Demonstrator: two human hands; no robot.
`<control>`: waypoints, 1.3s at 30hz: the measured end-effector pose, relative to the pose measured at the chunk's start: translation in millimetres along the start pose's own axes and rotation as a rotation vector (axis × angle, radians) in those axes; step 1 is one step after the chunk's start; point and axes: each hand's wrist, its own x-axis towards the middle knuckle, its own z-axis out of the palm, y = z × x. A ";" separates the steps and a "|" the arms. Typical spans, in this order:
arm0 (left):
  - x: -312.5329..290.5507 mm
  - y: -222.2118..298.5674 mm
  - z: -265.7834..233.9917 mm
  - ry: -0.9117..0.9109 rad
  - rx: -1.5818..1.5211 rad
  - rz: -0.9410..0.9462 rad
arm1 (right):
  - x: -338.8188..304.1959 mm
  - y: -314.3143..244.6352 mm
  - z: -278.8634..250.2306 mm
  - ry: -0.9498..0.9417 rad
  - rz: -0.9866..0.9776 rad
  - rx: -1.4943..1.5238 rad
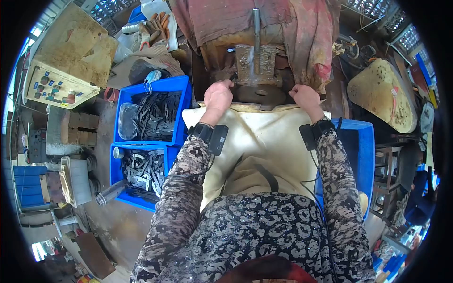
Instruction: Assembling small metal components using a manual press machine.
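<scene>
Both hands are closing on the front of the press bed rather than gripping anything loose. The left hand is curled, its fingertips pressing at the left front corner of the round die plate; it looks as if it is pinching a small dark piece there, but the knuckles are hiding it, so I cannot tell whether anything is actually in the fingers. The right hand is resting half closed at the plate's right front edge, beside the hanging red cloth, and it is showing nothing held.

From the head view, the worn steel ram block is standing directly above the plate, with its vertical rod rising behind. A cream apron is covering the lap below the bed's front edge. On the left, two blue bins are holding dark metal pieces, the nearer one closer to the left elbow; another blue bin is sitting by the right forearm.

To do this step well, I judge the left fingers should be seating the piece flat and square under the ram block, then drawing back to the plate's front edge, clear of the block. The right hand should be staying outside too.
</scene>
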 end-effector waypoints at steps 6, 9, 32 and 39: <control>0.8 0.0 0.3 -0.008 -0.001 -0.002 | -0.1 1.0 -0.6 -0.002 -0.007 0.003; 0.8 -1.0 0.6 -0.020 0.003 -0.011 | -2.0 -1.4 -3.3 -0.021 -0.005 0.016; 3.3 8.1 -6.2 -0.192 0.076 -0.105 | 106.7 -116.2 -112.1 0.523 -0.275 0.540; -0.2 7.8 -5.5 -0.143 0.078 -0.093 | 134.0 -166.0 -122.3 0.575 -0.299 -0.016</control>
